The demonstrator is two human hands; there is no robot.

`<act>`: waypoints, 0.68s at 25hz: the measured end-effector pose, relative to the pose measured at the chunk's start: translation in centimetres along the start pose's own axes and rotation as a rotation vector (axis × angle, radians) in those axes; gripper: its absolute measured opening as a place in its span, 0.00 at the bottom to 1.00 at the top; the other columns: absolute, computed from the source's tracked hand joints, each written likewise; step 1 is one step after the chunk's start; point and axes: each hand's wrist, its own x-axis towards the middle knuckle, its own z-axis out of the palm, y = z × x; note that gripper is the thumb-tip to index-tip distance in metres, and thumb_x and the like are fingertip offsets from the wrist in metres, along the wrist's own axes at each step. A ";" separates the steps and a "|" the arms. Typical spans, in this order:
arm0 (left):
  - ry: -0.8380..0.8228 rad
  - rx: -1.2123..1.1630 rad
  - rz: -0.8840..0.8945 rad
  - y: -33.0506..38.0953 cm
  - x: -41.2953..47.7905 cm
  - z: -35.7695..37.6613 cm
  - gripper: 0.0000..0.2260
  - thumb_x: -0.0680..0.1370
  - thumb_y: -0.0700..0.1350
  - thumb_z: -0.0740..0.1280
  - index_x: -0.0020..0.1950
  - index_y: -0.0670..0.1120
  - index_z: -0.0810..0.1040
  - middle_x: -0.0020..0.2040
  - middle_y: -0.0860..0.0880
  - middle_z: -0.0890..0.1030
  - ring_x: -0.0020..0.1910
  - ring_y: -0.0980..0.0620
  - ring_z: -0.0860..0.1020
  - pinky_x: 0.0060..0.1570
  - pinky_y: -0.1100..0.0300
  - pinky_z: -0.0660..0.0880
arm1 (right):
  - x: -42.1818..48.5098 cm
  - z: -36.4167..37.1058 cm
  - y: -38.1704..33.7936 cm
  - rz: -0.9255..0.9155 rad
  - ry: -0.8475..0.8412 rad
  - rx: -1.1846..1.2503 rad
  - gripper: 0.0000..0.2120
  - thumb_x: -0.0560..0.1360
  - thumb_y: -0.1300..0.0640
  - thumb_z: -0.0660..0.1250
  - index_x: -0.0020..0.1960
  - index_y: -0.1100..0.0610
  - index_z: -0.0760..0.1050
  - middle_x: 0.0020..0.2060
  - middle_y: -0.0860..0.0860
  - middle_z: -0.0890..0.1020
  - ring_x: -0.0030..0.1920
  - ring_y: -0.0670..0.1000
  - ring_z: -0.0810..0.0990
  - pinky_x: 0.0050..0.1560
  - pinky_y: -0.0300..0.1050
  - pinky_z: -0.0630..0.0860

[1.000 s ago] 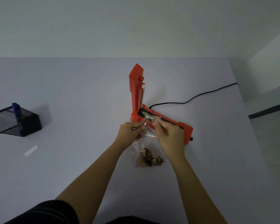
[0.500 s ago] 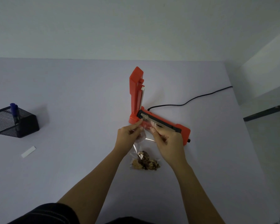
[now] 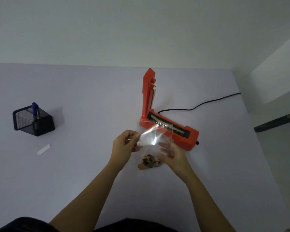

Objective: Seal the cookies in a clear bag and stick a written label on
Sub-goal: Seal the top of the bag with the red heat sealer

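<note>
Left hand pinches left edge of clear bag, thumb against forefinger. Right hand blurred behind film; grip cannot be told. Cookies sit at bag bottom; bag mouth reaches orange sealer, lid raised. Best: lay mouth flat, unwrinkled across heating strip, cookies well back.

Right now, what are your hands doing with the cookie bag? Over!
Left hand pinches clear bag at edge; right hand blurred behind it, grip unclear. Bag mouth across sealer, cookies at bottom. Sealer arm raised, nothing blocking.
</note>
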 end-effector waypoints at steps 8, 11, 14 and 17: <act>0.180 0.004 -0.048 -1.9 -3.4 -7.9 0.05 0.79 0.42 0.64 0.46 0.41 0.76 0.39 0.47 0.78 0.35 0.48 0.82 0.37 0.58 0.80 | -0.8 8.3 3.1 -0.003 -0.132 -0.165 0.10 0.73 0.61 0.68 0.48 0.47 0.77 0.43 0.49 0.84 0.43 0.43 0.82 0.43 0.35 0.77; 0.232 0.086 -0.097 -2.7 -2.2 -11.3 0.06 0.78 0.43 0.65 0.45 0.40 0.77 0.39 0.45 0.78 0.35 0.50 0.81 0.35 0.61 0.80 | -0.4 11.9 3.4 0.080 -0.185 -0.084 0.09 0.74 0.61 0.67 0.49 0.47 0.76 0.42 0.49 0.84 0.41 0.43 0.83 0.42 0.37 0.77; 0.218 0.172 -0.159 -3.9 -0.2 -13.7 0.07 0.78 0.42 0.65 0.45 0.39 0.77 0.39 0.45 0.79 0.38 0.48 0.80 0.37 0.59 0.81 | 0.1 15.0 4.1 0.106 -0.125 -0.136 0.07 0.73 0.60 0.68 0.45 0.48 0.76 0.42 0.51 0.84 0.41 0.46 0.83 0.43 0.40 0.77; 0.177 0.387 -0.163 -5.1 1.6 -14.4 0.07 0.77 0.45 0.66 0.41 0.43 0.78 0.35 0.50 0.78 0.37 0.50 0.77 0.39 0.59 0.77 | 0.5 16.7 4.8 0.075 0.069 -0.311 0.01 0.72 0.58 0.70 0.43 0.55 0.79 0.37 0.49 0.83 0.40 0.47 0.81 0.46 0.39 0.76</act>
